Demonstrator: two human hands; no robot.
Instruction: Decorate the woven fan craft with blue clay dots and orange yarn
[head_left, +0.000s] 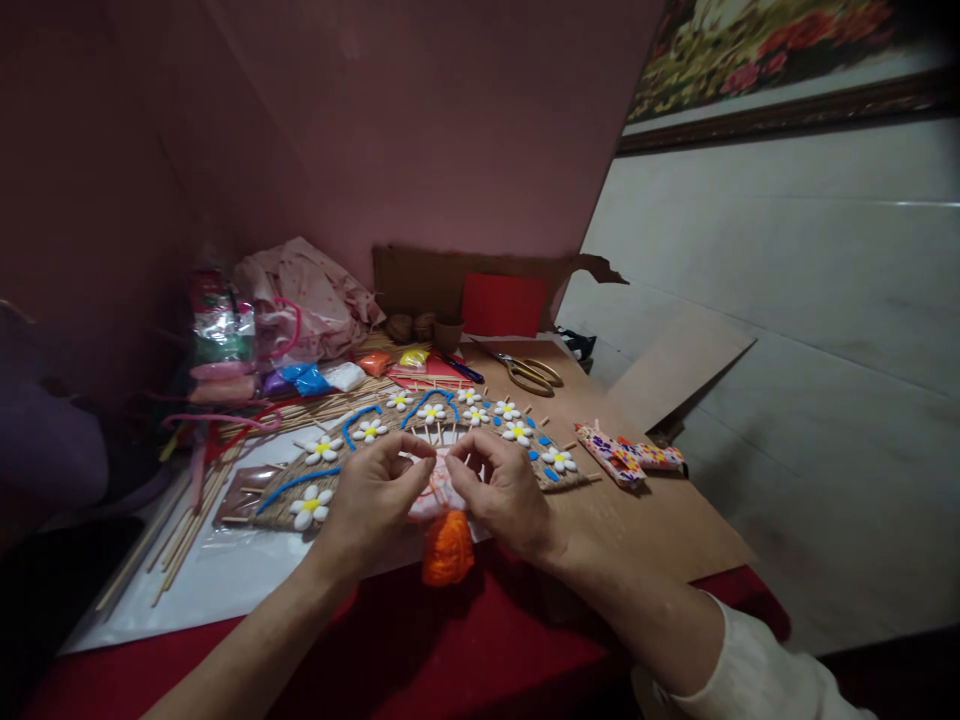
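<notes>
Orange yarn hangs in a small tassel [448, 548] just below my hands, over the near edge of the table, and its top runs up into a pale pink piece [433, 497] that I have between my fingers. My left hand [373, 497] has thumb and forefinger nearly closed in a pinch on the pink piece's upper left; my right hand [501, 490] mirrors it on the upper right, fingertips curled in. Working from both sides holds the small piece steady and lets the tassel dangle free instead of bunching under my palms. Exactly what the fingertips grip, thread or stick, I cannot tell; it is too small and dim.

Directly behind my hands lies the jute fan-shaped mat [420, 440], flat on a white sheet [225, 580], set with white flowers, blue cord and thin wooden sticks. Spare sticks [187, 520] lie at its left. Gold scissors [529, 372] rest well back on the brown cardboard [645, 520], within reach but clear of the work.
</notes>
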